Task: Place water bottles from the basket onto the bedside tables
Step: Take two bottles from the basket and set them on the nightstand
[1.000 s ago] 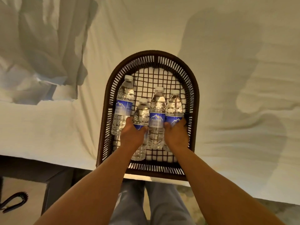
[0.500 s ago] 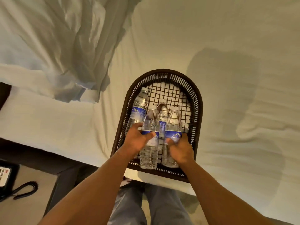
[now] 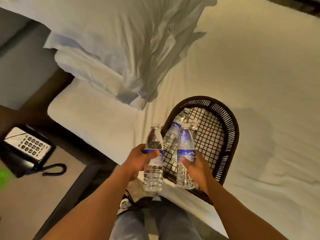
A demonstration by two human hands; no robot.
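A dark woven basket (image 3: 230,129) lies on the white bed near its edge. My left hand (image 3: 138,159) grips a clear water bottle with a blue label (image 3: 153,174), held upright just left of the basket, above the bed's edge. My right hand (image 3: 195,166) grips a second bottle (image 3: 185,142) upright over the basket's near end. Two more bottles (image 3: 175,129) lie inside the basket behind the held ones, partly hidden. The bedside table (image 3: 34,187) is at the lower left.
A black telephone (image 3: 26,149) with a keypad and coiled cord sits on the bedside table's far part. White pillows (image 3: 110,49) lie at the head of the bed, upper left. My legs in grey trousers (image 3: 152,222) stand between table and bed.
Both hands have lifted their bottles up out of the basket, the left one moving leftward. My view has swung left, bringing the bedside table and telephone into sight.
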